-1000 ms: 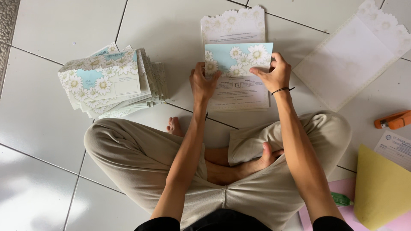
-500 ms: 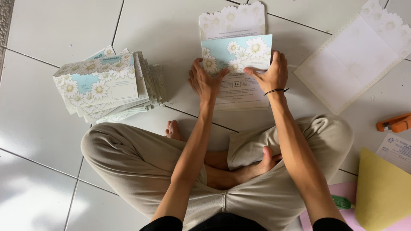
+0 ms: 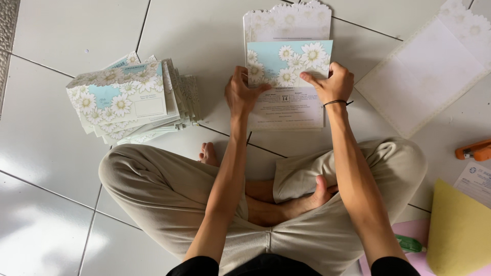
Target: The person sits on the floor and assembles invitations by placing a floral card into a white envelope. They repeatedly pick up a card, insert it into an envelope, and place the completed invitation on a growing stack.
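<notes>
On the tiled floor (image 3: 194, 30), in front of the crossed legs, lies a folded card with daisies (image 3: 289, 71). The left hand (image 3: 241, 96) pinches its left edge, and the right hand (image 3: 331, 83) presses its blue flap with curled fingers. A stack of cards (image 3: 128, 102) sits near the left.

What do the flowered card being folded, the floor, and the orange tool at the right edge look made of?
Flowered card: printed paper or thin card, matte; it bends under the left hand and right hand.
Floor: glazed white tiles, probably ceramic; glossy reflections and grout lines.
Orange tool: seemingly plastic with a metal part; mostly cropped, so uncertain.
</notes>
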